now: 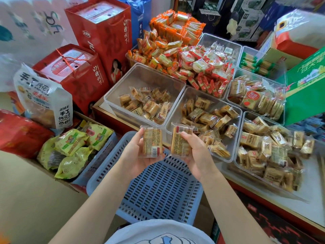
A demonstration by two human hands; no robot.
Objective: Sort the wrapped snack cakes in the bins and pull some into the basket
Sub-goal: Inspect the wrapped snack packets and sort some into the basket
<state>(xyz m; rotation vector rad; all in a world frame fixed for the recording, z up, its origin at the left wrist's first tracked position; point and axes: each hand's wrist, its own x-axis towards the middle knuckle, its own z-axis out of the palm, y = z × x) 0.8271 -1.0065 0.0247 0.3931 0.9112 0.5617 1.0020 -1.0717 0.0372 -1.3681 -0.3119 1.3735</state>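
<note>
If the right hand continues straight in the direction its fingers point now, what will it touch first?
Probably the cake held by the left hand: the right hand, gripping its own cake, points up-left toward it. Depth is unclear.

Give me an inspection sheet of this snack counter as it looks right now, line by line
Surface: counter with red edge, carrying clear bins.
Job's things: blue basket below the hands, nothing seen inside; left bin, middle bin and right bin hold wrapped snack cakes.
Clutter: orange-wrapped snack pile; yellow-green packets in a carton; red gift boxes; green carton.
Hands: left hand holds one wrapped cake; right hand holds another cake, both above the basket.
Cables: nothing seen.
Surroundings: stacked boxed goods behind.
</note>
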